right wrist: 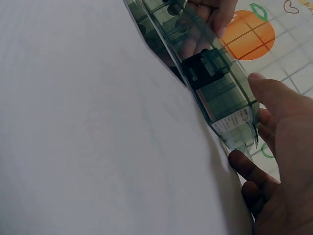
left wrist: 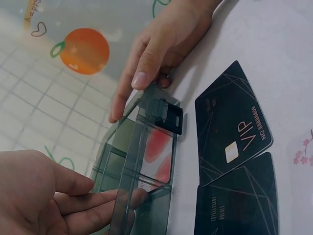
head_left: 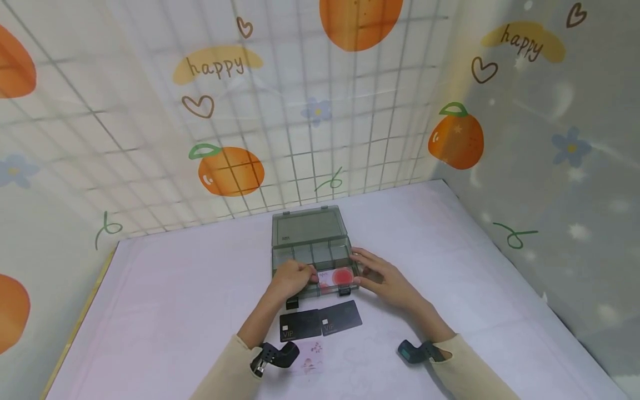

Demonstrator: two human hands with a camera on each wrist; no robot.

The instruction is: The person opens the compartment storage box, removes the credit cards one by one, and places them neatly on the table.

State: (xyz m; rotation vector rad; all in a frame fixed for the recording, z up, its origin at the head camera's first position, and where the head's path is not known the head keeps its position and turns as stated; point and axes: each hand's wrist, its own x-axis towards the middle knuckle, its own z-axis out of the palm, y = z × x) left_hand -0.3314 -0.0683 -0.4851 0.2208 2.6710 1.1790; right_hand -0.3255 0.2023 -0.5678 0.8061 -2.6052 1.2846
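Observation:
A translucent green divided box [head_left: 310, 225] lies with its lid tilted back at the far side. In its right front compartment is a white-and-red card [head_left: 343, 276]. My left hand [head_left: 292, 278] reaches into the front of the box, its fingertips beside this card. In the left wrist view the left fingers [left wrist: 93, 213] stretch through the box with the thumb apart, and I see nothing pinched. My right hand [head_left: 392, 283] touches the box's right side; the thumb [right wrist: 266, 88] is at the front corner and the other fingers spread along the side.
Two black VIP cards [head_left: 300, 325] lie side by side on the white table in front of the box. Closer to me is a pale pink flowered card [head_left: 310, 358], partly hidden by the left wrist's camera. A printed curtain [head_left: 320, 139] hangs behind the table.

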